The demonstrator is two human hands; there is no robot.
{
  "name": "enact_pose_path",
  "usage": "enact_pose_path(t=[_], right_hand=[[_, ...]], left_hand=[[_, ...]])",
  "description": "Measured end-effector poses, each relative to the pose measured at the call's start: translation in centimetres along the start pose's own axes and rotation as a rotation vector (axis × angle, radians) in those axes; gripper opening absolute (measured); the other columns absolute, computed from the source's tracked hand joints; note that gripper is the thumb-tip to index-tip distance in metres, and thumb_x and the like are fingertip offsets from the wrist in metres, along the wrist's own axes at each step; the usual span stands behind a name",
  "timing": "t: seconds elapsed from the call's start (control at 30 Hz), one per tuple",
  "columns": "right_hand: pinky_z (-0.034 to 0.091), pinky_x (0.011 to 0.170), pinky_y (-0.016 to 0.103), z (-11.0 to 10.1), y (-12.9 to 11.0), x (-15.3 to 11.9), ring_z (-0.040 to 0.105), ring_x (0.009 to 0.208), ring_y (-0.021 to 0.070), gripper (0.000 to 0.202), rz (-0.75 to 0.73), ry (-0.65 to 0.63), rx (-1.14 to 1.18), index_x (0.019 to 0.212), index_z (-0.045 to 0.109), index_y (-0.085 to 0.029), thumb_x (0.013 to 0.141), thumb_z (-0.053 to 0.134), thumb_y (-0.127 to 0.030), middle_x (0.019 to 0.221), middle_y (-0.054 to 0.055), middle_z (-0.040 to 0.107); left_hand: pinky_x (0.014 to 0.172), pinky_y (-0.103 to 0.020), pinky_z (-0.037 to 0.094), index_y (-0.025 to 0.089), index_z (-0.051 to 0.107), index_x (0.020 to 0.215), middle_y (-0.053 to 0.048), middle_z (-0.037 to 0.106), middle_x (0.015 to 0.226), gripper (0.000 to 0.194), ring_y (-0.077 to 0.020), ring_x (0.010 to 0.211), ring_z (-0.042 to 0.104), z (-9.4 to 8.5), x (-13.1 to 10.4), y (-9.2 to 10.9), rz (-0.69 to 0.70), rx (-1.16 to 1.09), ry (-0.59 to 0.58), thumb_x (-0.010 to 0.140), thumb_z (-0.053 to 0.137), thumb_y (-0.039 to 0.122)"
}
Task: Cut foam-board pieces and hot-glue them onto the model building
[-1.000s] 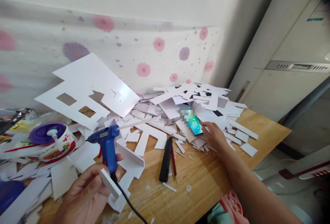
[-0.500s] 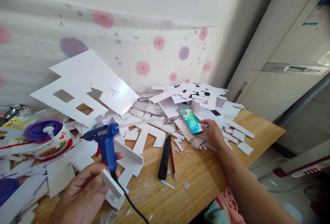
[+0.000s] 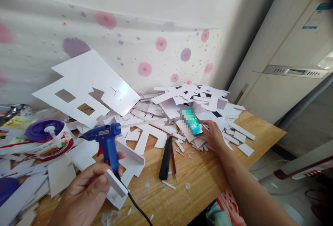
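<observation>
My left hand (image 3: 90,188) is closed round the lower handle of a blue glue gun (image 3: 109,146) and pinches a small white strip (image 3: 116,183) between thumb and finger. The gun's nozzle points left, with a long glue stick out of its back and a black cord hanging below. My right hand (image 3: 212,134) is at the right edge of a lit phone (image 3: 195,123), fingers bent against it; the phone lies tilted on white scraps. Between the hands, a black cutter (image 3: 165,158) lies beside a dark red pencil (image 3: 173,160).
White board offcuts (image 3: 189,92) are heaped along the wall. A large cut-out sheet (image 3: 85,77) leans at the left. Below it stands a tub (image 3: 62,142) with a purple lid. The wooden table's (image 3: 203,181) right corner juts toward a white appliance (image 3: 293,56).
The phone's screen now shows a home screen with icons. Both hands have kept almost the same place and hold, while the view has shifted slightly.
</observation>
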State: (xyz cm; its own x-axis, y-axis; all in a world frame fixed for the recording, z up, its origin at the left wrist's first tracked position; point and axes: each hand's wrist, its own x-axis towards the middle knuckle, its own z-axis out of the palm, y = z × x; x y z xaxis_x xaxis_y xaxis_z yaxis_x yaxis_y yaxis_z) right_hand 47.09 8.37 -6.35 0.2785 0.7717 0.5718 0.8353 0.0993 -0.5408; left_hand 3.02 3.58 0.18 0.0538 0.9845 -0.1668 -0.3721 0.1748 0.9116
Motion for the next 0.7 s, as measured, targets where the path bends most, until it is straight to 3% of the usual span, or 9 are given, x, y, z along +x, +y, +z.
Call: enact_pose_path(t=[0.2, 0.27, 0.4, 0.5, 0.6, 0.67, 0.7], right_hand=[[0.043, 0.091, 0.048, -0.4, -0.2, 0.0, 0.059, 0.097, 0.0291, 0.016, 0.014, 0.046, 0.042, 0.090, 0.065, -0.022, 0.079, 0.054, -0.027, 0.094, 0.008, 0.071], [0.043, 0.091, 0.048, -0.8, -0.5, 0.0, 0.059, 0.098, 0.0291, 0.015, 0.027, 0.098, 0.084, 0.090, 0.063, -0.021, 0.080, 0.054, -0.028, 0.097, 0.009, 0.071], [0.043, 0.093, 0.050, -1.0, -3.6, -0.5, 0.060, 0.104, 0.0283, 0.019, 0.036, 0.183, 0.215, 0.097, 0.061, -0.019, 0.087, 0.050, -0.032, 0.107, 0.013, 0.068], [0.051, 0.083, 0.042, 0.3, -8.8, -1.0, 0.066, 0.090, 0.0229, 0.020, -0.062, -0.036, 0.383, 0.098, 0.065, -0.021, 0.087, 0.056, -0.035, 0.094, 0.007, 0.072], [0.056, 0.071, 0.032, 2.2, -15.3, -1.1, 0.069, 0.080, 0.0170, 0.041, -0.199, -0.334, 0.607, 0.123, 0.058, -0.027, 0.084, 0.064, -0.041, 0.090, 0.001, 0.074], [0.057, 0.073, 0.033, 3.4, -19.2, -1.0, 0.069, 0.085, 0.0167, 0.053, -0.188, -0.516, 1.044, 0.133, 0.050, -0.028, 0.083, 0.068, -0.036, 0.096, 0.002, 0.073], [0.057, 0.072, 0.031, 3.9, -20.9, -0.9, 0.069, 0.083, 0.0153, 0.050, -0.164, -0.507, 1.180, 0.129, 0.054, -0.030, 0.081, 0.071, -0.033, 0.093, 0.000, 0.073]], left_hand=[[0.068, -0.032, 0.054, 0.023, 0.069, 0.069, -0.005, 0.069, 0.105, 0.030, -0.0273, 0.092, 0.061, -0.3, 0.3, -0.1, 0.073, 0.095, -0.078, 0.057, 0.086, 0.045], [0.071, -0.030, 0.053, 0.024, 0.069, 0.070, -0.005, 0.069, 0.106, 0.029, -0.0268, 0.095, 0.060, -0.3, 0.2, 0.0, 0.085, 0.106, -0.109, 0.060, 0.085, 0.046], [0.074, -0.028, 0.052, 0.024, 0.069, 0.071, -0.003, 0.068, 0.113, 0.027, -0.0277, 0.104, 0.058, -0.2, -0.1, 0.0, 0.081, 0.112, -0.145, 0.063, 0.083, 0.046], [0.074, -0.027, 0.052, 0.022, 0.069, 0.071, -0.004, 0.065, 0.117, 0.028, -0.0270, 0.104, 0.058, 0.1, -0.3, -0.1, 0.086, 0.092, -0.140, 0.064, 0.083, 0.045], [0.075, -0.029, 0.053, 0.021, 0.069, 0.069, -0.005, 0.066, 0.113, 0.028, -0.0232, 0.093, 0.061, 0.2, -0.4, -0.3, 0.089, 0.131, -0.169, 0.065, 0.082, 0.045], [0.074, -0.029, 0.054, 0.020, 0.069, 0.068, -0.007, 0.067, 0.111, 0.030, -0.0250, 0.094, 0.062, -0.1, -0.3, -0.5, 0.079, 0.192, -0.203, 0.066, 0.080, 0.047], [0.073, -0.029, 0.054, 0.020, 0.069, 0.067, -0.008, 0.067, 0.112, 0.032, -0.0264, 0.096, 0.062, -0.3, -0.3, -0.5, 0.077, 0.222, -0.218, 0.066, 0.079, 0.050]])
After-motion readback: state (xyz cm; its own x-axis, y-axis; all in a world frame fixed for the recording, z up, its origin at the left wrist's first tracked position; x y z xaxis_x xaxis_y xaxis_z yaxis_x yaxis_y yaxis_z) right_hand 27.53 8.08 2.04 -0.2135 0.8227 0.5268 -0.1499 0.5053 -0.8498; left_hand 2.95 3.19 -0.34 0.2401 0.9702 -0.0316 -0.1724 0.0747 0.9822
